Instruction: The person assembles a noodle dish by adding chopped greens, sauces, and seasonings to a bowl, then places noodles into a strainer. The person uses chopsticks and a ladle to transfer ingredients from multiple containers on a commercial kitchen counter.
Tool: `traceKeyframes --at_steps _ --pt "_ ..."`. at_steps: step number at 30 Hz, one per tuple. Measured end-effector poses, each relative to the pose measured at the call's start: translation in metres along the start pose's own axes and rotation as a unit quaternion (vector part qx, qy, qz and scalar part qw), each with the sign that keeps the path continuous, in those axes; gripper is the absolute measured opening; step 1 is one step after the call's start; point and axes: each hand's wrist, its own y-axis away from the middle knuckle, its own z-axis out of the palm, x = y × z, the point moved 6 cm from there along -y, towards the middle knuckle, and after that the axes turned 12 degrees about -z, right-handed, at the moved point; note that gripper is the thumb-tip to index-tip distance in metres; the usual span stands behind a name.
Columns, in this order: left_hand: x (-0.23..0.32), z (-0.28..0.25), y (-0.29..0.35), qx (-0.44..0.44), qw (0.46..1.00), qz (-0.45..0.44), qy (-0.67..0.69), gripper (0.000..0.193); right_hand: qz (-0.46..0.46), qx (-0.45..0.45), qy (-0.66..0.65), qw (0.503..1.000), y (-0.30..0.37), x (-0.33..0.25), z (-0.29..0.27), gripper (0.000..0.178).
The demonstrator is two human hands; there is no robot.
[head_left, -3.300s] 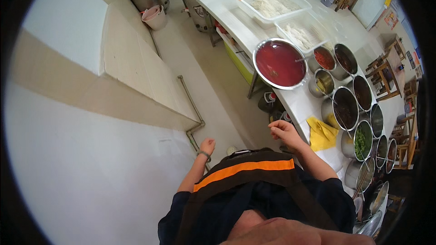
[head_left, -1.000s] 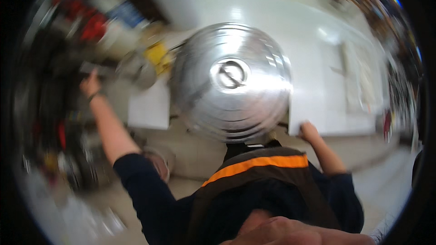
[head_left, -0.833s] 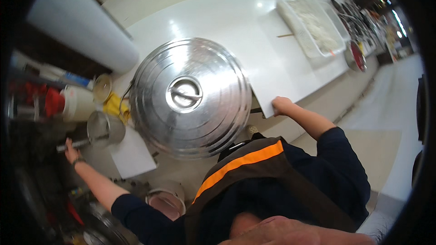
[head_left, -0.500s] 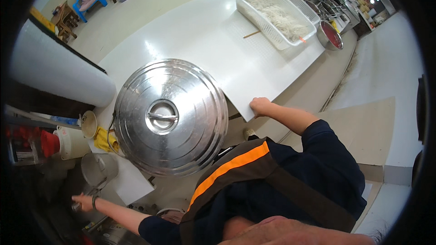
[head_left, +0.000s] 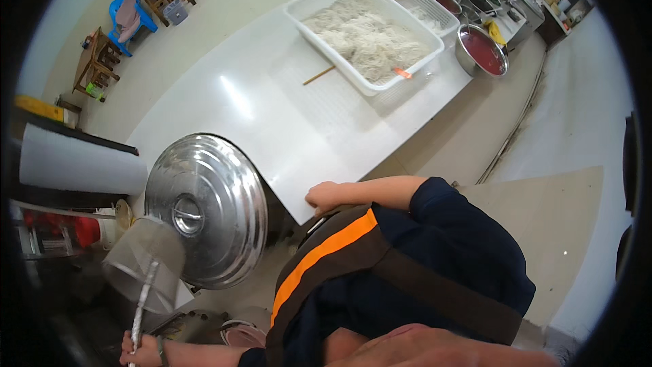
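Note:
My left hand (head_left: pixel 141 351), at the lower left, is closed round the long metal handle of a noodle strainer (head_left: pixel 146 258). The strainer's deep mesh basket hangs in front of a large round steel pot lid (head_left: pixel 227 211) and hides part of its lower left rim. Whether anything lies inside the basket I cannot make out. With fingers bent over the edge, my right hand (head_left: pixel 327 197) grips the near corner of the white table (head_left: pixel 272 115). A white plastic basket (head_left: pixel 303 20) heaped with pale noodles (head_left: pixel 370 34) stands farther along the tabletop.
One wooden stick (head_left: pixel 319 75) lies beside the noodle basket. A steel bowl of red liquid (head_left: pixel 482 51) and several metal pots (head_left: pixel 445 3) stand at the far right. A white cylinder (head_left: pixel 81 163) rises at the left. A blue chair (head_left: pixel 129 24) is across the floor.
The noodle strainer has come up toward the lid in my left hand. My view has shifted, so the lid sits farther left and the noodle basket looks nearer. My right hand stays at the table corner.

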Motion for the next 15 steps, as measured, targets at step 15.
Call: traceKeyframes --at_steps 15 --pt "-0.104 0.243 0.286 -0.220 0.892 -0.357 0.168 0.015 -0.027 0.421 -0.283 0.861 0.223 0.081 -0.145 0.019"
